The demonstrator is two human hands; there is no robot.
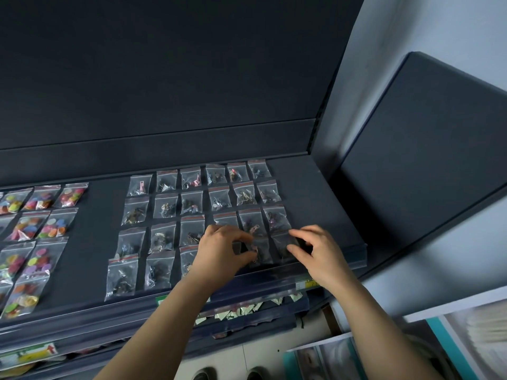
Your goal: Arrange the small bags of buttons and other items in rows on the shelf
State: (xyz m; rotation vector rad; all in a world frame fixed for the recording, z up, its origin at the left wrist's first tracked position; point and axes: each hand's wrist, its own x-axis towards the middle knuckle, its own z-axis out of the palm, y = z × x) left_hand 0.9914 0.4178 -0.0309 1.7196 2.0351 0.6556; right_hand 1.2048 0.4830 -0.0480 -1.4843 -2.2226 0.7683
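Observation:
Small clear zip bags of dark metal bits (164, 208) lie in neat rows on the dark shelf (315, 193). Bags of bright coloured buttons (41, 223) lie in rows at the left. My left hand (222, 250) pinches a bag of zipper pulls (258, 250) in the front row, fingers curled on its left edge. My right hand (315, 250) rests with its fingertips on the neighbouring front bag (284, 245) at the row's right end. Both bags lie flat near the shelf's front lip.
A clear price rail (274, 286) runs along the shelf's front edge. Lower shelves below hold more packets (241, 311). A dark side panel (411, 160) stands at the right. Bare shelf separates the two groups of bags (93, 237).

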